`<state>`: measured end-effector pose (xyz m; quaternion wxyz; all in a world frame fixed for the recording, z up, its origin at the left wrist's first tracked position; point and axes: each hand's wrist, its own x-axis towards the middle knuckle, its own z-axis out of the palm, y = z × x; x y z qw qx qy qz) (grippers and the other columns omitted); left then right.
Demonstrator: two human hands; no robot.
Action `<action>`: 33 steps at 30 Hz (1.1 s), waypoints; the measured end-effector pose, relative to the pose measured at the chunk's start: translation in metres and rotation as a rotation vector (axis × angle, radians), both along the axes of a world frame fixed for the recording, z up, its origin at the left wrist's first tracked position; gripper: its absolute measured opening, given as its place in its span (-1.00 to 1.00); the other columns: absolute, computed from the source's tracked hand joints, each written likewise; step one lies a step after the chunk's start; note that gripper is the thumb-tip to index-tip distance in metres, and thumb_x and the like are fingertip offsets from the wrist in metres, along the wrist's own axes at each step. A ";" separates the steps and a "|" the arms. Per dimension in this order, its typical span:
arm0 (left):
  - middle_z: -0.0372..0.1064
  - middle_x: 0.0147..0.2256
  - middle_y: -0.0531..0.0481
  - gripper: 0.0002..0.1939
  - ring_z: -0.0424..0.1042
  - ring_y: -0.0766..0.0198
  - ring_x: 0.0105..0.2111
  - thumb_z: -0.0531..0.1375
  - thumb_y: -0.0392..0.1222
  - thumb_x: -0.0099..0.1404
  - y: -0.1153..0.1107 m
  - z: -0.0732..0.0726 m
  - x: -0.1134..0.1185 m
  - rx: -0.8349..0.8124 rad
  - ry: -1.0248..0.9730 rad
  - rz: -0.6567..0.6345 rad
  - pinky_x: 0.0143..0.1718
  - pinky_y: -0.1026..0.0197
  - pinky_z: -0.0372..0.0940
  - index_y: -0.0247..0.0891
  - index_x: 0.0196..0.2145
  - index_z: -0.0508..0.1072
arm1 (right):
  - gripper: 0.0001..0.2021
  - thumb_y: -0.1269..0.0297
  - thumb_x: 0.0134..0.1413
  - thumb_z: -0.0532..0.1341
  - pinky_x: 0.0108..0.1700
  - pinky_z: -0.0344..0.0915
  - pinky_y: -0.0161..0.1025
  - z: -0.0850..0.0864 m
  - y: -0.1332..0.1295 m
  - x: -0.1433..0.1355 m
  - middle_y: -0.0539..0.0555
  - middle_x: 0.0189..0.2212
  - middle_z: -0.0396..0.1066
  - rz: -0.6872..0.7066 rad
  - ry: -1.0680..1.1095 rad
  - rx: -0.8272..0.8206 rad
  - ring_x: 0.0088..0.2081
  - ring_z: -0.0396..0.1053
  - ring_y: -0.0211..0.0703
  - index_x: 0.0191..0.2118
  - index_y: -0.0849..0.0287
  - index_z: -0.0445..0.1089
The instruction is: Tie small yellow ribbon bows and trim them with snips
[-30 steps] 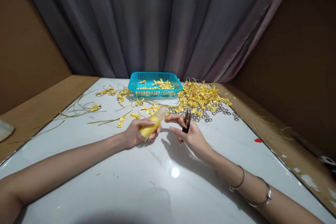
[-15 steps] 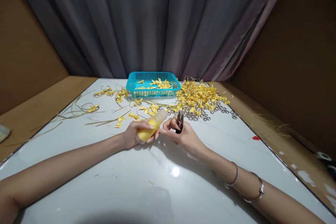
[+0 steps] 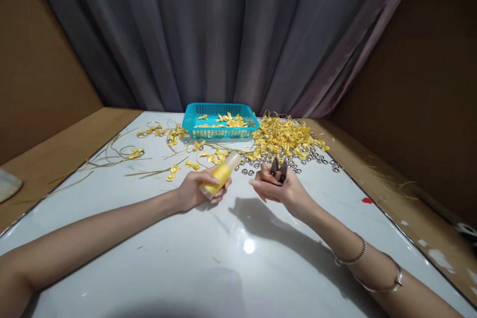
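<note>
Head view. I see the yellow spool (image 3: 221, 177), translucent at its ends, lying aslant in the left hand (image 3: 196, 190), its upper end leaning away from the wearer and toward the right-hand side. The left hand is closed around it, thumb across the near face and fingertips showing beneath. Just to the right of this hand and apart from it, the right hand (image 3: 288, 193) grips a pair of dark snips (image 3: 282, 172) in its curled fingers; the two blades stand apart and point away from the wearer. The thumb of the right hand extends toward the spool; whether a thread runs from it I cannot tell.

Just beyond the right hand I note silver rings (image 3: 248, 172) scattered on the white table (image 3: 179, 268), and farther past them a heap of yellow bows (image 3: 285, 134) mixed with thin gold loops. Beyond the left hand lie several loose bows (image 3: 172, 174), with gold cords (image 3: 139, 175) spreading to its left. Farther out, beyond both hands, I find a blue basket (image 3: 201, 133) with more bows inside, adjoining the heap. To the right of the right hand, near the table's edge, is a small red patch (image 3: 367, 200). A grey curtain (image 3: 204, 35) hangs behind everything.
</note>
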<state>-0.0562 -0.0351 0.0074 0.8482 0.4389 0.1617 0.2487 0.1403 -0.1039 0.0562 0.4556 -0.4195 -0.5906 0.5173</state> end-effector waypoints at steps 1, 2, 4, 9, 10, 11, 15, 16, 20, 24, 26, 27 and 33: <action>0.24 -0.41 -0.04 -0.72 0.17 0.39 -0.59 0.11 -0.27 -0.03 -0.001 0.001 0.000 0.015 0.013 0.003 -0.62 0.31 0.08 -0.33 -0.29 0.27 | -0.50 0.13 -0.13 0.32 -0.62 -0.09 -0.35 0.003 0.000 0.003 -0.12 -0.72 0.10 -0.013 -0.010 0.004 -0.66 0.07 -0.36 -0.63 0.12 -0.10; 0.24 -0.39 -0.04 -0.72 0.16 0.39 -0.59 0.12 -0.28 -0.03 -0.002 0.001 0.000 0.031 0.034 0.008 -0.63 0.31 0.07 -0.33 -0.28 0.27 | -0.49 0.13 -0.14 0.33 -0.62 -0.08 -0.35 0.006 -0.001 0.005 -0.12 -0.72 0.08 -0.031 -0.018 0.009 -0.66 0.07 -0.36 -0.63 0.11 -0.10; 0.23 -0.39 -0.03 -0.71 0.16 0.40 -0.58 0.14 -0.29 -0.02 -0.003 0.002 0.000 0.061 0.088 0.024 -0.65 0.32 0.04 -0.32 -0.27 0.27 | -0.48 0.13 -0.15 0.34 -0.63 -0.05 -0.34 0.012 -0.002 0.010 -0.12 -0.73 0.05 -0.062 -0.026 0.025 -0.66 0.08 -0.35 -0.64 0.11 -0.11; 0.26 -0.40 -0.01 -0.59 0.21 0.38 -0.54 0.19 -0.21 0.03 -0.006 0.001 0.001 0.122 0.218 0.073 -0.64 0.34 -0.02 -0.30 -0.13 0.25 | -0.47 0.13 -0.17 0.35 -0.63 0.01 -0.31 0.024 -0.005 0.019 -0.13 -0.73 -0.02 -0.107 -0.038 0.096 -0.67 0.07 -0.34 -0.67 0.11 -0.11; 0.27 -0.40 -0.01 -0.56 0.22 0.38 -0.54 0.19 -0.19 0.04 -0.006 0.001 0.001 0.132 0.249 0.084 -0.64 0.34 -0.02 -0.30 -0.10 0.24 | -0.46 0.13 -0.17 0.35 -0.62 0.01 -0.31 0.027 -0.006 0.020 -0.12 -0.74 -0.01 -0.117 -0.045 0.111 -0.67 0.07 -0.33 -0.68 0.11 -0.10; 0.28 -0.41 -0.01 -0.53 0.23 0.38 -0.54 0.20 -0.19 0.04 -0.007 0.002 0.001 0.144 0.279 0.093 -0.64 0.34 -0.03 -0.30 -0.07 0.23 | -0.46 0.13 -0.18 0.35 -0.62 0.02 -0.30 0.028 -0.007 0.020 -0.12 -0.74 0.00 -0.127 -0.056 0.125 -0.67 0.08 -0.33 -0.68 0.11 -0.10; 0.32 -0.44 -0.01 -0.53 0.23 0.38 -0.55 0.21 -0.17 0.03 -0.006 0.003 0.001 0.181 0.314 0.080 -0.65 0.35 -0.07 -0.33 -0.09 0.26 | -0.46 0.10 -0.18 0.35 -0.61 0.04 -0.29 0.033 -0.008 0.023 -0.09 -0.76 0.06 -0.142 -0.112 0.169 -0.67 0.12 -0.30 -0.69 0.11 -0.10; 0.33 -0.45 -0.02 -0.54 0.22 0.39 -0.56 0.21 -0.17 0.02 -0.005 0.003 0.001 0.179 0.305 0.070 -0.65 0.35 -0.07 -0.35 -0.11 0.27 | -0.46 0.10 -0.17 0.35 -0.61 0.04 -0.28 0.033 -0.008 0.024 -0.08 -0.76 0.08 -0.142 -0.129 0.179 -0.67 0.12 -0.30 -0.69 0.11 -0.10; 0.34 -0.48 -0.01 -0.58 0.18 0.43 -0.62 0.19 -0.18 0.01 -0.003 -0.001 0.000 0.172 0.259 0.030 -0.69 0.36 -0.09 -0.36 -0.15 0.29 | -0.48 0.19 -0.13 0.35 -0.60 0.05 -0.29 0.031 -0.005 0.029 -0.09 -0.76 0.11 -0.154 -0.156 0.219 -0.66 0.13 -0.31 -0.68 0.12 -0.09; 0.36 -0.46 -0.02 -0.61 0.14 0.47 -0.69 0.18 -0.19 0.02 -0.001 -0.005 0.000 0.167 0.207 -0.028 -0.73 0.36 -0.11 -0.36 -0.17 0.29 | -0.49 0.26 -0.11 0.34 -0.59 0.04 -0.30 0.029 -0.004 0.034 -0.11 -0.76 0.10 -0.168 -0.151 0.236 -0.66 0.13 -0.33 -0.67 0.13 -0.09; 0.37 -0.43 -0.05 -0.66 0.15 0.47 -0.69 0.17 -0.19 0.05 -0.001 -0.006 -0.001 0.163 0.159 -0.056 -0.74 0.36 -0.09 -0.35 -0.19 0.29 | -0.50 0.29 -0.12 0.34 -0.59 0.05 -0.31 0.027 -0.003 0.035 -0.11 -0.76 0.10 -0.165 -0.156 0.236 -0.66 0.13 -0.33 -0.67 0.13 -0.08; 0.37 -0.41 -0.07 -0.68 0.16 0.47 -0.69 0.15 -0.20 0.06 0.000 -0.007 -0.001 0.161 0.135 -0.066 -0.74 0.36 -0.07 -0.36 -0.20 0.29 | -0.50 0.30 -0.12 0.35 -0.59 0.05 -0.31 0.027 -0.003 0.036 -0.11 -0.76 0.10 -0.163 -0.159 0.235 -0.66 0.13 -0.33 -0.67 0.13 -0.08; 0.36 -0.36 -0.12 -0.74 0.24 0.42 -0.63 0.11 -0.28 0.04 0.002 -0.004 -0.001 0.119 0.074 -0.089 -0.68 0.33 0.05 -0.39 -0.26 0.30 | -0.48 0.28 -0.16 0.37 -0.61 0.07 -0.32 0.021 0.005 0.040 -0.13 -0.75 0.02 -0.177 -0.193 0.194 -0.67 0.12 -0.34 -0.68 0.13 -0.09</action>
